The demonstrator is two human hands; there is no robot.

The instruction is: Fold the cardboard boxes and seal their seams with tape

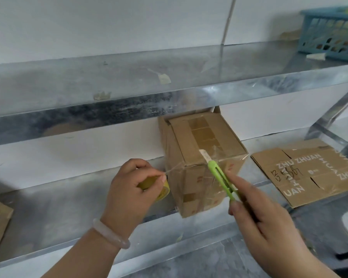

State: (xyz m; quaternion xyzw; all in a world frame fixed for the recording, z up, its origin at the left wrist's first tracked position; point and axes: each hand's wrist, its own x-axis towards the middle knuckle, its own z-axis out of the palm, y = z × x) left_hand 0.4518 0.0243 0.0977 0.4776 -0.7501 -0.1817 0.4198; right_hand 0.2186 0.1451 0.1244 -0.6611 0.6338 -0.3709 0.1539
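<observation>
A folded cardboard box (203, 157) is seen standing on the lower metal shelf (68, 207), under the upper shelf (129, 85), its top seam covered with clear tape. The left hand (129, 189) is curled around a yellow tape roll (161, 189) just beside the box's left face, and a stretched strip of tape (171, 169) is pinched between thumb and fingertips. The right hand (265, 223) is closed around a green cutter (221, 177), whose tip is laid against the box's near top edge. A flattened box (309, 173) is seen lying to the right, apart from the folded one.
</observation>
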